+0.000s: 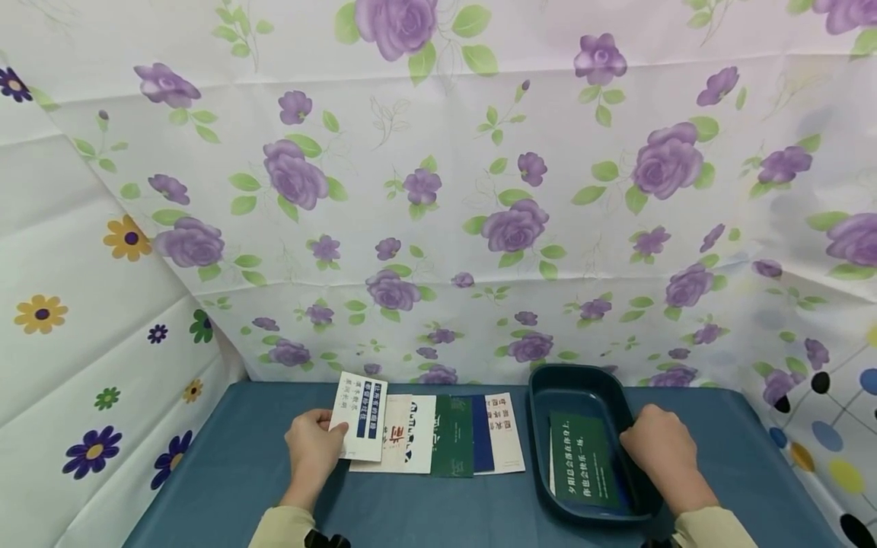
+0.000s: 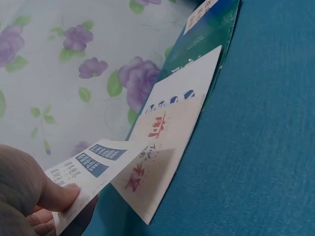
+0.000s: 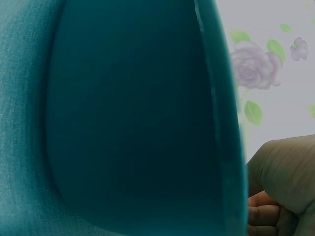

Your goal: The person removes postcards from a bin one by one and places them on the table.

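So closest to the camera you've got two pale sleeves [image 1: 286, 527], and out of them come the person's hands. The left hand [image 1: 311, 453] is pinching a white card [image 1: 356, 418] with blue blocks of print, thumb on top and fingers underneath. That card is tilted up over the left end of a row of cards; can't really tell if its far edge touches the one below. The right hand [image 1: 661, 457] is curled around the right rim of a dark teal tray [image 1: 589, 396], though the rim hides part of the grip in the wrist view

Inside the tray there's a green card [image 1: 582, 460] with white lettering, and a white edge pokes out along its left side. The row itself lies just left of the tray, overlapping: a cream card [image 1: 396, 457] with red lettering, a white one with blue shapes [image 1: 421, 434], a dark green one [image 1: 452, 441], a dark blue strip [image 1: 483, 434], then a pale card [image 1: 508, 445] with red characters. All of it's on a blue tabletop [image 1: 425, 517]. Furthest back is a white cloth [image 1: 466, 125] with purple roses
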### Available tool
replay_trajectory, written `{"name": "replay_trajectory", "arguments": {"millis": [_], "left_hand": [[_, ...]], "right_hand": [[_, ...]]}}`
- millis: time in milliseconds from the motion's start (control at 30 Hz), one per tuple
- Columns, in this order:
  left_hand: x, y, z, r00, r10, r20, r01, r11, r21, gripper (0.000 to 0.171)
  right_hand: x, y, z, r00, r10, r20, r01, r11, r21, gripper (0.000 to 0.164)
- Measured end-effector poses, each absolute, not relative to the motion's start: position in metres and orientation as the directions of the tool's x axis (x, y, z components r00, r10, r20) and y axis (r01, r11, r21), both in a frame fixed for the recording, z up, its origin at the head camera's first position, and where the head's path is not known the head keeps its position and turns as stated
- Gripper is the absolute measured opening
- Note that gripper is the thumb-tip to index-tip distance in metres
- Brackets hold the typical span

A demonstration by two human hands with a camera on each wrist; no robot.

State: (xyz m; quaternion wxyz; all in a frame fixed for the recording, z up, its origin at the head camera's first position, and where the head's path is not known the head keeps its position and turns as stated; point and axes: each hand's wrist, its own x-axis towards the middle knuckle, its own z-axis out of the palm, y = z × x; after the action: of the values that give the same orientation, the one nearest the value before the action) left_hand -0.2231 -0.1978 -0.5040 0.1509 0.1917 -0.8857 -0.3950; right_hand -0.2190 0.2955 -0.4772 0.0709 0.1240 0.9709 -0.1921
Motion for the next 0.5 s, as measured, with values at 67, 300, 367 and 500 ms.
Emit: {"name": "replay_trajectory", "arguments": {"millis": [67,300,367,500], "left_hand": [[-0.224,-0.198,-0.507,-0.887,-0.451,0.095,-0.231,0.613,0.755,0.028],[-0.229,-0.197,-0.518,-0.901,-0.429,0.069,-0.241,0.626,0.741,0.029],[-0.23,-0.197,-0.52,-0.901,-0.429,0.064,-0.248,0.631,0.735,0.029],[-0.23,-0.195,-0.523,-0.901,-0.427,0.077,-0.245,0.648,0.721,0.028]], "right_hand": [[-0.219,0.296,-0.477,-0.96,0.214,-0.183,0.267,0.896,-0.355,0.025],[-0.219,0.296,-0.477,-0.962,0.217,-0.168,0.265,0.895,-0.358,0.024],[-0.218,0.295,-0.477,-0.961,0.217,-0.17,0.266,0.895,-0.359,0.024],[-0.218,0.295,-0.477,-0.962,0.215,-0.17,0.264,0.895,-0.359,0.025]]}}
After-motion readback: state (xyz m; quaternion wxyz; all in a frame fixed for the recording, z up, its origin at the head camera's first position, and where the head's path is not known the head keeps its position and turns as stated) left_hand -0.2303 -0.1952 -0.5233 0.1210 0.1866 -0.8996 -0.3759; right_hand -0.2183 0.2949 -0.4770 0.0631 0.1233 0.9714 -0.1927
